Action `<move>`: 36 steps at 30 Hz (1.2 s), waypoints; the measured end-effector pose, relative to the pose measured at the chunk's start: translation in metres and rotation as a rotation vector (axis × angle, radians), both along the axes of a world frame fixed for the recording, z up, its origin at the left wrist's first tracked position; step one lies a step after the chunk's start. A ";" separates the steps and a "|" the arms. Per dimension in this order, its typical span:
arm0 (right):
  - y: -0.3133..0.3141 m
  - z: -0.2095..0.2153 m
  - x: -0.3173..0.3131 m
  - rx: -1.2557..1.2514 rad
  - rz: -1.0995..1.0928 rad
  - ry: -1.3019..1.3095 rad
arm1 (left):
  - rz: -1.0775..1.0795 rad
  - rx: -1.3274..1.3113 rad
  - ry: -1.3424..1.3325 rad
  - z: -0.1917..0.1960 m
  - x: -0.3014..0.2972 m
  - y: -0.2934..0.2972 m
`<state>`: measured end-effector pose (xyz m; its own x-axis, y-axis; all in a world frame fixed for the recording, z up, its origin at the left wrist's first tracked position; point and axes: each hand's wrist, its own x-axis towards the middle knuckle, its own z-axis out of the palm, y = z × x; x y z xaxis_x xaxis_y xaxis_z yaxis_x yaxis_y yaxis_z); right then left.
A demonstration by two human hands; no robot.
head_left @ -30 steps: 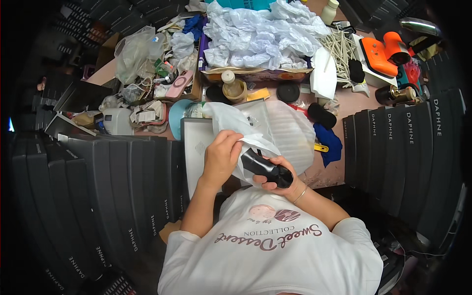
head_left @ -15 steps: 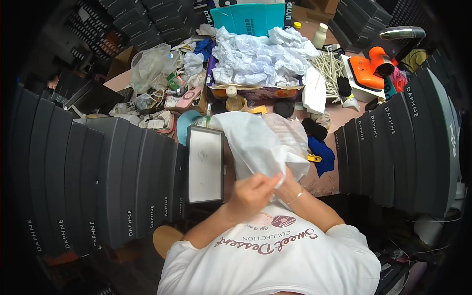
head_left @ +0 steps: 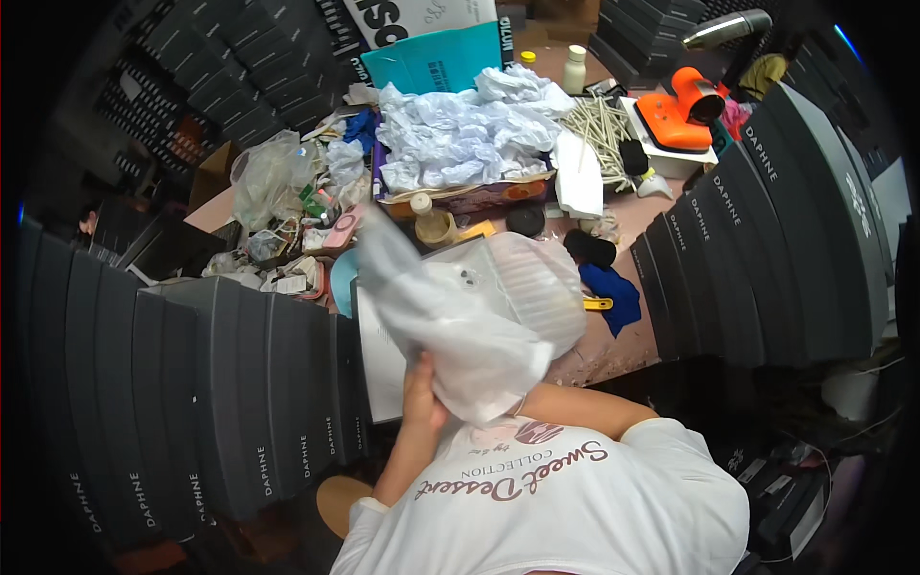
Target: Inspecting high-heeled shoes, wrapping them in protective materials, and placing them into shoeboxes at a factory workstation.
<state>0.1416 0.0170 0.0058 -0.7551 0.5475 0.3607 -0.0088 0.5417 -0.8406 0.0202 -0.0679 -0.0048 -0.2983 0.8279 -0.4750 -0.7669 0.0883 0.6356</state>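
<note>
White wrapping (head_left: 465, 350) lies near centre, between dark boxes (head_left: 235, 383) at left and right. The left hand (head_left: 421, 395) touches the wrapping's left side, its grip indeterminable; the right hand is hidden, its state indiscernible.

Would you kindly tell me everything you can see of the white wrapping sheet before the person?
The white wrapping sheet looks thin, slightly translucent and creased; whether paper or plastic, I cannot tell. It slants from a blurred upper left end to a broad lower right part near the T-shirt. The left hand touches its lower left edge; the right hand is hidden. Any contents are unseen.
</note>
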 end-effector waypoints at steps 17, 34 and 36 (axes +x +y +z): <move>0.042 -0.010 0.070 -0.729 -0.033 -0.147 | 0.220 -0.053 0.954 -0.020 -0.058 0.065; 0.067 0.044 0.022 0.100 0.018 -0.259 | -0.224 0.235 -0.039 -0.050 -0.014 0.025; 0.049 0.039 0.027 0.376 0.342 -0.235 | -0.132 0.261 -0.134 -0.049 -0.014 0.028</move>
<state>0.1687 0.0656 0.0447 -0.9507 0.1237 0.2844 -0.0719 0.8041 -0.5902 0.0064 -0.0398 -0.0539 -0.1292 0.9545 -0.2689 -0.8382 0.0398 0.5439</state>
